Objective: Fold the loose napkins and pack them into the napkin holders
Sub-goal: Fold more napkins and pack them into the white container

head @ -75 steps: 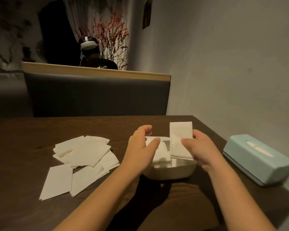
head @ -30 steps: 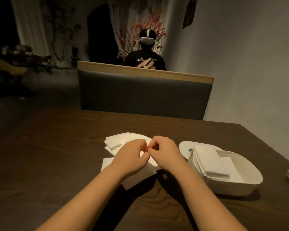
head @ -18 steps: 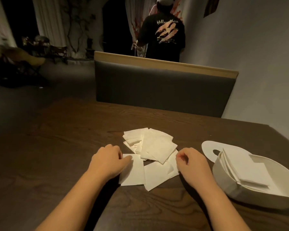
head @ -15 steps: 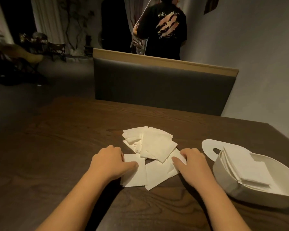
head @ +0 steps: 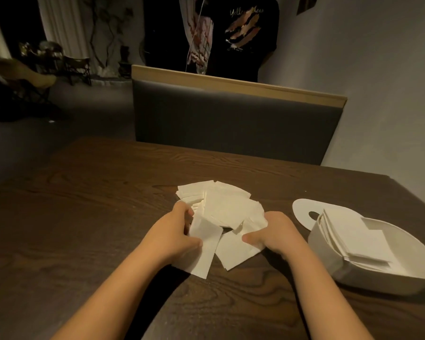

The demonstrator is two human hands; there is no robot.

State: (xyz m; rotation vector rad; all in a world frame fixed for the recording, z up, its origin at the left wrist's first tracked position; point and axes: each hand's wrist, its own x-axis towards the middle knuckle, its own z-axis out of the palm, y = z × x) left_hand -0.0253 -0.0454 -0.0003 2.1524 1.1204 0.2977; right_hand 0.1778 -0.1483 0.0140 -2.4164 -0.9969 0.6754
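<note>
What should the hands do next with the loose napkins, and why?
Probably draw the pile of loose napkins together and square it. The left hand grips one napkin at the pile's left edge, the right hand holds its right edge, and the white holder beside them already holds folded napkins with room left.
</note>
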